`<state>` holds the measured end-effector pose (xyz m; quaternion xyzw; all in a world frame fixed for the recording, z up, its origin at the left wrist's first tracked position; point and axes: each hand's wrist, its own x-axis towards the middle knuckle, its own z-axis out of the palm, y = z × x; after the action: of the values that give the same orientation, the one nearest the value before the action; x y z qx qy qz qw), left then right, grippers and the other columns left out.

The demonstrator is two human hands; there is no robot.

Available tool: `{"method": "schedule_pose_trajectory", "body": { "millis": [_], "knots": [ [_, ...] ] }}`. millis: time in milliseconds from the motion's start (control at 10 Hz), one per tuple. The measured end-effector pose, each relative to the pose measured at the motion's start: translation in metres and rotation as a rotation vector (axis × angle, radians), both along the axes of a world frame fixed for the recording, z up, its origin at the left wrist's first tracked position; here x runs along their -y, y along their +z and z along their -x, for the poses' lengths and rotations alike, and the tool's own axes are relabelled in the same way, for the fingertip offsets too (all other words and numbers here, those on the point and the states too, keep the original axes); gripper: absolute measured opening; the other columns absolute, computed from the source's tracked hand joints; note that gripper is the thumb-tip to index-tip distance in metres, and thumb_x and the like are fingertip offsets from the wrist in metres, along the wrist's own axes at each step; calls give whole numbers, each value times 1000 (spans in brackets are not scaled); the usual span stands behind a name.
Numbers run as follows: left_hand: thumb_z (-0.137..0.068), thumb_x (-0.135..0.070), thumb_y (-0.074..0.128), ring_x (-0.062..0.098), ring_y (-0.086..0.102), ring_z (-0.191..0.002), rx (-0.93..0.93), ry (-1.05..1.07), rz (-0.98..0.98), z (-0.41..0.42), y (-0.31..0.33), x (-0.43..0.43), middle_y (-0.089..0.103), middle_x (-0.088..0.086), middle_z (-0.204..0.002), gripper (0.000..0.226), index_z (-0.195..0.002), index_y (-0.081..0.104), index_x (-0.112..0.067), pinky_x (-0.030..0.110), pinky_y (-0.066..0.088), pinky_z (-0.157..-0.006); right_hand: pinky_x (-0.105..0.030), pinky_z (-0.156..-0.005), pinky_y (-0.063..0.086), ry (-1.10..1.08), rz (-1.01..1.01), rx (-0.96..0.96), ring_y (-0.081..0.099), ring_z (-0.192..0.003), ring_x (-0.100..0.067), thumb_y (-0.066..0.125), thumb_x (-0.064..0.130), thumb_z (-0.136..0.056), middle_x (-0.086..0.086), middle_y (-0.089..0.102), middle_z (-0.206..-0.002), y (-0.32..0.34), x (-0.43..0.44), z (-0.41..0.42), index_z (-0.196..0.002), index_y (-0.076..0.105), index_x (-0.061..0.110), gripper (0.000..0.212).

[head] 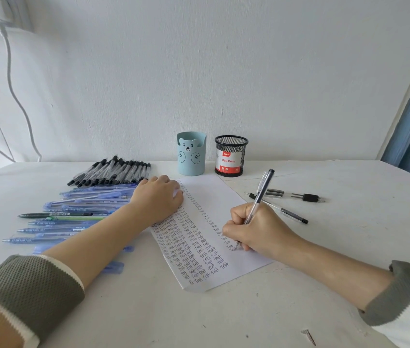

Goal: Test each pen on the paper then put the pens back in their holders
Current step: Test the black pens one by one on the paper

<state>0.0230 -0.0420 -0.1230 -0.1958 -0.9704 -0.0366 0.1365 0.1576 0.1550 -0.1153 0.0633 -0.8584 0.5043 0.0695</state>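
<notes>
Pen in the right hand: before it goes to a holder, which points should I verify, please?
1. The right hand grips the pen: ok.
2. The pen tip meets the paper: ok.
3. The left hand rests on the paper: ok.
4. The pen leaves ink: cannot tell, the right hand hides the newest mark.
5. The mesh holder is upright, mouth unblocked: ok.
6. The bear holder is upright: ok.

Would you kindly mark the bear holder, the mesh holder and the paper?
bear holder [190, 160]: head view, front wall.
mesh holder [231, 146]: head view, upper mesh wall.
paper [220, 207]: head view, blank right part.
</notes>
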Motion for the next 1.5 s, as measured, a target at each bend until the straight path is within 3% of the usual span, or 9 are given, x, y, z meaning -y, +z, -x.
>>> {"method": "schedule_pose_trajectory", "body": {
  "millis": [300, 600, 800, 900, 1000, 1200, 1300, 1400, 1500],
  "knots": [
    [-101, -42, 32, 22, 49, -121, 4, -2, 0, 0, 0, 0, 54, 2, -131, 44, -134, 53, -22, 38, 36, -101, -16, -44, 40, -35, -4, -11, 37, -41, -13, 61, 0, -78, -9, 32, -51, -1, -1, 2, -41, 31, 19, 51],
    [-101, -42, 32, 22, 48, -121, 10, 1, 5, -1, 1, 0, 54, 2, -131, 44, -134, 53, -22, 38, 36, -102, -16, -45, 38, -45, 30, -10, 47, -41, -12, 60, 5, -84, -8, 47, -50, -3, -4, 5, -47, 42, 12, 41],
    [-101, -42, 31, 21, 48, -121, 11, -1, 10, 0, 1, -1, 54, 1, -132, 43, -134, 53, -23, 37, 36, -100, -18, -45, 35, -65, 92, -71, 42, -37, -11, 58, 29, -97, -1, 49, -41, 17, -10, 6, -68, 56, 11, 34],
    [-101, -42, 32, 21, 48, -121, 17, 3, 4, 0, 1, 0, 53, 1, -132, 44, -134, 53, -23, 37, 36, -100, -17, -41, 34, 12, 54, -68, 40, -34, -13, 55, 44, -95, -4, 48, -40, 25, -13, 6, -109, 55, 26, 23],
    [-101, -42, 31, 21, 48, -122, 21, 4, 8, -1, 2, 0, 53, 1, -132, 44, -135, 52, -23, 37, 35, -101, -20, -46, 39, 38, -46, -189, 44, -37, -15, 41, 43, -101, -6, 53, -43, 25, -16, 7, -120, 51, 28, 27],
    [-102, -41, 29, 21, 46, -126, 47, -6, 14, 0, 1, 0, 51, 1, -137, 45, -137, 51, -22, 37, 30, -106, -25, -81, 48, 63, -395, -598, 61, -90, -6, 43, 29, -102, 8, 65, -97, 17, -27, 17, -128, 58, 26, 30],
    [-104, -39, 21, 18, 30, -142, 145, -41, 61, 2, 2, 1, 33, 1, -156, 50, -148, 37, -23, 38, 15, -118, -20, -83, 44, 108, -466, -569, 56, -94, 0, 44, 29, -100, 8, 62, -107, 10, -26, 19, -142, 48, 23, 43],
    [-104, -42, 14, 16, 11, -149, 239, -52, 132, 5, 3, 3, 11, -2, -163, 55, -155, 15, -25, 42, 4, -122, -22, -68, 44, 175, -482, -471, 56, -72, 3, 44, 35, -102, 15, 60, -84, 5, -24, 16, -136, 37, 34, 35],
    [-103, -43, 13, 16, 10, -150, 243, -55, 134, 6, 2, 3, 9, -1, -163, 55, -156, 13, -25, 43, 3, -122, -26, -67, 43, 197, -516, -515, 54, -72, 7, 45, 34, -102, 22, 58, -84, 3, -22, 16, -117, 41, 36, 16]
  ]
}}
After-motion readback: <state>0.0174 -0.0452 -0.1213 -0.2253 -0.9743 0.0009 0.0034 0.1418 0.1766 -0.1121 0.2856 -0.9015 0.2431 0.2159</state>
